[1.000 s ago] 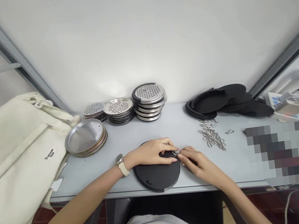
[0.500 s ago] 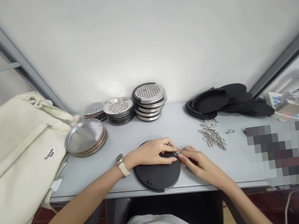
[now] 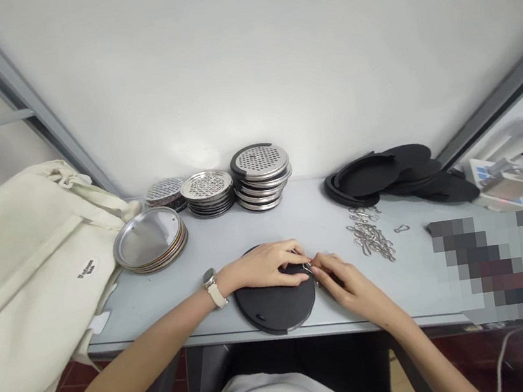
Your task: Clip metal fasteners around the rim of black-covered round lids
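Note:
A round black cover point(image 3: 276, 306) lies flat near the table's front edge, with a small dark slot at its lower left. Across its upper half, my left hand point(image 3: 271, 265) grips and steadies it, thumb and forefinger by the right rim. My right hand point(image 3: 342, 278) pinches a small bent-wire metal clip point(image 3: 307, 266) at that rim, between the two hands. Part of the clip is hidden by my fingers, so I cannot tell whether it passes through the cover. To the right lies a heap of similar metal clips point(image 3: 371, 239), with one single clip point(image 3: 401, 228) apart from it.
Along the wall stand a stack of perforated grater discs point(image 3: 261, 160), a second stack point(image 3: 206, 186) and a lower one point(image 3: 164, 189). Plain metal discs point(image 3: 148, 236) sit front left beside a cream bag point(image 3: 35, 271). Black covers point(image 3: 365, 179) are piled back right. A pixelated patch covers the right.
My right fingers have shifted slightly at the rim, and the clip between them has turned a little. My left hand and the black cover stay in place.

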`<action>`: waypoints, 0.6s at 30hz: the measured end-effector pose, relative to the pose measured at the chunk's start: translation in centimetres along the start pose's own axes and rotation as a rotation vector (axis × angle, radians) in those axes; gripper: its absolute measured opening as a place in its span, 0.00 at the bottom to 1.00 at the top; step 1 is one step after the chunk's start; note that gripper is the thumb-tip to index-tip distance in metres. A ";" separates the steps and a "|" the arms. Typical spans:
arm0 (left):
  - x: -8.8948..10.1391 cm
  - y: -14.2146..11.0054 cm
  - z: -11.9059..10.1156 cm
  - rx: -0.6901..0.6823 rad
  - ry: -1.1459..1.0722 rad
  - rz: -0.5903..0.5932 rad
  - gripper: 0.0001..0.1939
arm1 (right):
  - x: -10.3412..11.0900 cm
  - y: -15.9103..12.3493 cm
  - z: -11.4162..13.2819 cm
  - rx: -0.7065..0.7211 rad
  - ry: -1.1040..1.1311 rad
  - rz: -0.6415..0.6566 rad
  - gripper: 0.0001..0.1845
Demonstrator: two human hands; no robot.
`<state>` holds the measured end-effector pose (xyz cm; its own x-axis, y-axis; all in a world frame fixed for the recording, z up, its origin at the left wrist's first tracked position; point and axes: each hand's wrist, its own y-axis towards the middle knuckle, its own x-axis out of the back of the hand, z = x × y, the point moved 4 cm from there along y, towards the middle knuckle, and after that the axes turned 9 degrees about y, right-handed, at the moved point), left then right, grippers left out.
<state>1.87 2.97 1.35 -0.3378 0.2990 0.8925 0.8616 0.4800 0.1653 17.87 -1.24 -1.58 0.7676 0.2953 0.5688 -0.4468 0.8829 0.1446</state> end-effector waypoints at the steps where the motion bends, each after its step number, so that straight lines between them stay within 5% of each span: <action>1: 0.0 0.0 0.0 0.001 0.001 0.001 0.15 | 0.0 0.0 0.0 0.007 -0.004 0.003 0.12; 18: -0.1 0.0 0.1 -0.004 -0.008 0.006 0.15 | -0.1 0.1 -0.2 0.033 -0.041 0.010 0.15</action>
<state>1.87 3.02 1.23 -0.3358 0.3085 0.8900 0.8650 0.4751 0.1617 17.82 -1.15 -1.76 0.7441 0.2879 0.6029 -0.4693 0.8675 0.1650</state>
